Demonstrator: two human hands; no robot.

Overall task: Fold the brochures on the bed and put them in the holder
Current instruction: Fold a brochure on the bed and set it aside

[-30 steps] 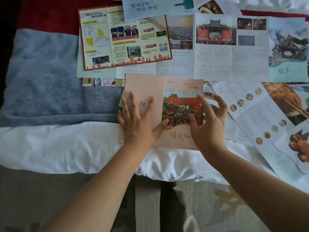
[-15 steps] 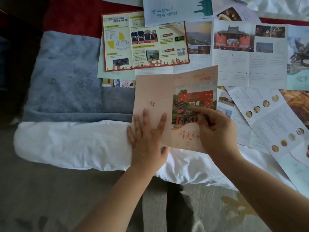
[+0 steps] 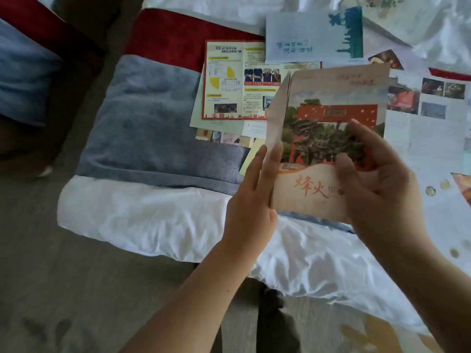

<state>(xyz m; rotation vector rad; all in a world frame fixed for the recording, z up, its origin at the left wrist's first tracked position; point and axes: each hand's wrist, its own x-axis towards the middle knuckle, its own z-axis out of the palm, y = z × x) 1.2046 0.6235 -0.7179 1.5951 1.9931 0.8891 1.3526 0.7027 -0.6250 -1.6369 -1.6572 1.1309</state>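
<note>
Brochure (image 3: 328,138) is held up just above bed (image 3: 153,220). Right hand (image 3: 377,184) pinches it, thumb in front, to steady it; left hand (image 3: 251,200) lays fingers straight and together against flap (image 3: 276,123), probably closing the fold. I can't see that thumb. No holder in view.

The peach brochure (image 3: 328,105), printed with a red gate photo and red characters, was held tilted above the bed (image 3: 153,220), its left panel bent at a crease. The right hand (image 3: 379,189) pinched its lower right, and the left hand (image 3: 251,205) lay straight-fingered along the fold. A red-bordered yellow brochure (image 3: 229,82), a pale blue brochure (image 3: 305,36) and a white photo brochure (image 3: 428,128) lay unfolded on the bed.
</note>
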